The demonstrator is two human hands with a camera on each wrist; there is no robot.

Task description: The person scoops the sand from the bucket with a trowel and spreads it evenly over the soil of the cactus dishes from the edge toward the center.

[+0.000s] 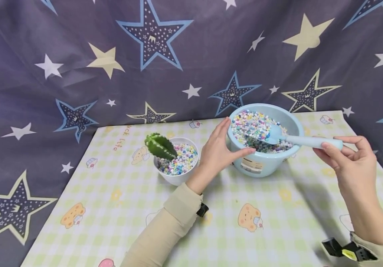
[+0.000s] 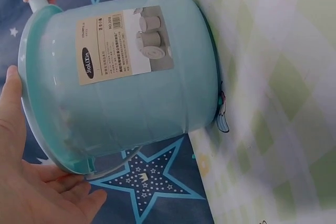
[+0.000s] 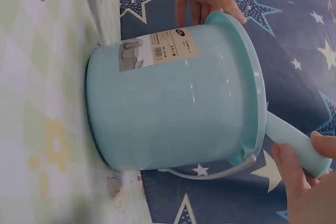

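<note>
Right of centre in head view, blue bucket [image 1: 271, 166] of multicoloured granules [image 1: 249, 124] sits between left hand [image 1: 217, 150], spread against its side, and right hand [image 1: 356, 165], pinching blue scoop [image 1: 303, 141] by the handle.

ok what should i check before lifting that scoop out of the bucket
1. Right grip holding scoop by its handle: ok.
2. Left grip touching bucket at its rim: ok.
3. Bucket standing upright: ok.
4. Scoop's load of beads: cannot tell, its tip is down among them.
5. Clear way to white pot: not ok, left grip sits between pot and bucket.
6. Cactus upright: not ok, leans left.
</note>
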